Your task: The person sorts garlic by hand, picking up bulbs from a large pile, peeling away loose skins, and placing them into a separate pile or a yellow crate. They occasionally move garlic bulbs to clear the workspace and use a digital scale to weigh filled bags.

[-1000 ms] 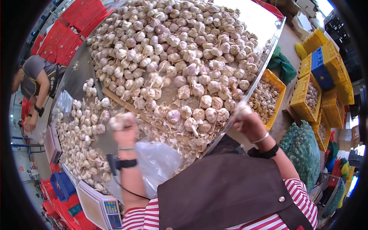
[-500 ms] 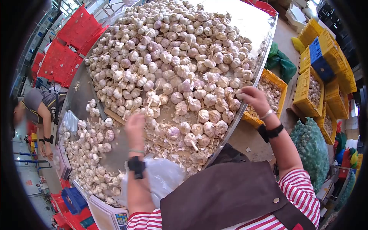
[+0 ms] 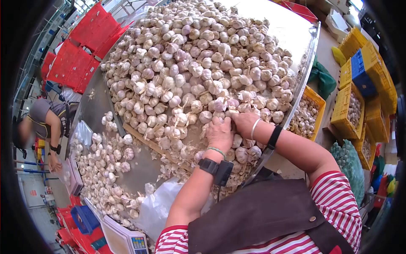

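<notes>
A big heap of garlic bulbs (image 3: 182,72) covers the metal table. My left hand (image 3: 220,133) lies at the near side of the heap, its fingers curled round garlic that they mostly hide. Right beside it, my right hand (image 3: 246,123) bends inward with its fingers closed on a garlic bulb among the others. The two hands nearly touch. Loose papery skins and several bulbs lie just below them.
A wooden strip (image 3: 154,146) separates the heap from a smaller garlic pile (image 3: 101,169) at left. A plastic bag (image 3: 163,203) and a scale (image 3: 122,237) lie near. Yellow crates (image 3: 344,108) stand right; a co-worker (image 3: 46,120) bends at left.
My left hand has moved right and away from me onto the heap. My right hand has come left from the table's right edge, and both now meet over the garlic.
</notes>
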Motion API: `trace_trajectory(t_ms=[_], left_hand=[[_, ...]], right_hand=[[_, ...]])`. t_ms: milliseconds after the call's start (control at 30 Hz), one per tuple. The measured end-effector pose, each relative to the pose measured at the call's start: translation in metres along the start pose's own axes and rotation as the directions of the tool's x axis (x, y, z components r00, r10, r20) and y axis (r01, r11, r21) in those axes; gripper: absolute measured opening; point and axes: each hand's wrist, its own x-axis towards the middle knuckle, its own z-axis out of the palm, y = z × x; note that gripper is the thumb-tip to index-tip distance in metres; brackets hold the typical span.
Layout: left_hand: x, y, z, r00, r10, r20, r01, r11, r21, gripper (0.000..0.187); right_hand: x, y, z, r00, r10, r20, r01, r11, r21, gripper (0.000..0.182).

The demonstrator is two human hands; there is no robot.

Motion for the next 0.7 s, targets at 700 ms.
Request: trace_trajectory(t_ms=[700], left_hand=[[-0.066, -0.014, -0.068, 0.897, 0.229, 0.379, 0.343, -0.901, -0.265, 0.049]], right_hand=[[-0.091, -0.014, 0.0, 0.993, -0.106, 0.045, -0.113, -0.826, 0.552, 0.074]])
